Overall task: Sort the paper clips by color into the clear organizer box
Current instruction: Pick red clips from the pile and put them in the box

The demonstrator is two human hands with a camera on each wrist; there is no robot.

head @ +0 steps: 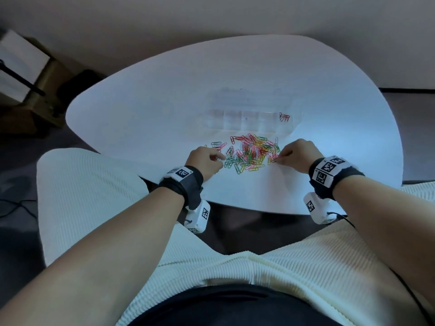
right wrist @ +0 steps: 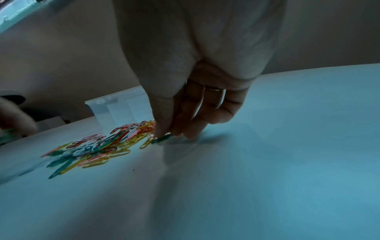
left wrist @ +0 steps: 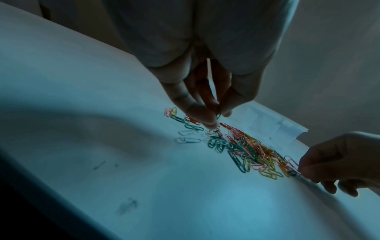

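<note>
A mixed pile of red, pink, yellow, green and white paper clips [head: 251,150] lies on the white table [head: 146,109], just in front of the clear organizer box [head: 247,118]. A few red clips [head: 284,117] sit in the box's right end compartment. My left hand [head: 220,160] is at the pile's left edge, and its thumb and fingers pinch a green paper clip [left wrist: 218,115]. My right hand [head: 276,158] is at the pile's right edge. It pinches the end of a green clip [right wrist: 162,138] that lies on the table.
Several loose clips [left wrist: 187,129] lie apart to the left of the pile. The table's near edge [head: 235,208] runs just behind my wrists, with my lap below it. A cardboard box [head: 28,74] stands on the floor at far left.
</note>
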